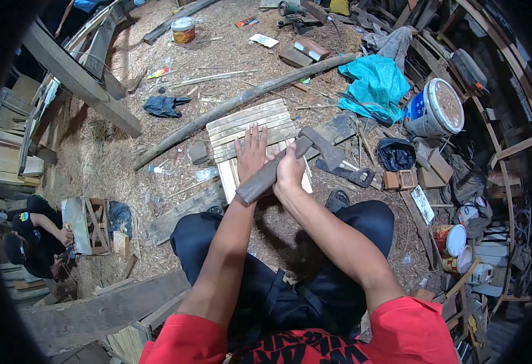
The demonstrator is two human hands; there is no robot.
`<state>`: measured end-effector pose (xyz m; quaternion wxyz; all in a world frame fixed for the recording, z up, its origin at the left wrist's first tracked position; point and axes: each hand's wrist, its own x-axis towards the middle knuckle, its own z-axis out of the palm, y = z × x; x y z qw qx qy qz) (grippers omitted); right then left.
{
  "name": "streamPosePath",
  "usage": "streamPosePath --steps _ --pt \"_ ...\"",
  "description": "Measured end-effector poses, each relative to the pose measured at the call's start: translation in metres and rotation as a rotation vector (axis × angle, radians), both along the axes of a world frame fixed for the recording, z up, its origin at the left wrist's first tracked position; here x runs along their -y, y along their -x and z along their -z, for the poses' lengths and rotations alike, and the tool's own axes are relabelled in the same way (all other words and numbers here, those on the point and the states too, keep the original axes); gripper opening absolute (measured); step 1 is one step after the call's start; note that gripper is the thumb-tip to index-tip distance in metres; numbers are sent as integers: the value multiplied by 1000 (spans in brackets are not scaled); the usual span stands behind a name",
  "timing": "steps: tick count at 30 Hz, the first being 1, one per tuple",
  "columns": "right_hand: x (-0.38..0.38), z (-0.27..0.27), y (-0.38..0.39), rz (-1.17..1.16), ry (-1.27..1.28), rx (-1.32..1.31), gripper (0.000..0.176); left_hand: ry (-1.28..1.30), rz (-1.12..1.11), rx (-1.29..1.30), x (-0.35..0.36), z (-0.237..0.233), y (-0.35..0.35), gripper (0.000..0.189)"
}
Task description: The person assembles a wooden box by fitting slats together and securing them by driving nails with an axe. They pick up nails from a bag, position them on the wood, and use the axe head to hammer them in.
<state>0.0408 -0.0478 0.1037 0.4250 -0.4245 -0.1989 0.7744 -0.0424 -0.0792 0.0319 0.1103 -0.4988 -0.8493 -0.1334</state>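
A panel of pale wooden slats (260,124) lies tilted in front of my knees, with narrow strips running down from its lower part. My left hand (252,151) rests flat on the slats, fingers spread and stretched out. Wrapped round a hatchet-like tool (266,177) is my right hand (290,170). The tool's thick wooden handle crosses over my left wrist, and its flared head (325,150) points to the right. Just beyond that head, a handsaw (360,177) with a dark handle lies on the ground beside a board (333,130).
A long pole (217,112) lies across the shaving-covered floor. On the right are a teal plastic bag (375,85), a white bucket (439,109) and scrap wood. A co-worker (38,233) sits at the left, hands at a wooden frame (87,224). A beam (84,79) slants at upper left.
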Motion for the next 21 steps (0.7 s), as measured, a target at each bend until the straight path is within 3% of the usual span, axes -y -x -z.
streamPosePath --steps 2,6,7,9,11,14,18,21 --pt "0 6 -1 -49 -40 -27 21 32 -15 34 -6 7 5 70" --pt "-9 7 -32 -313 -256 305 21 31 -49 67 -9 5 3 71" --pt "-16 18 -40 -263 -339 381 20 34 -47 81 -8 6 1 71" --pt "-42 30 -69 -280 -912 792 29 36 -42 104 -8 5 4 70" --pt "-71 11 -96 -480 -1090 997 42 -6 -28 95 -6 10 4 66" --pt "-107 11 -129 -610 -1551 1066 38 1 -8 97 -4 5 0 62" --pt "-137 15 -142 -1001 -1895 1275 44 7 -13 45 -6 7 2 58" --pt "-136 33 -140 -1102 -1796 1340 46 10 -18 48 -6 8 -1 57"
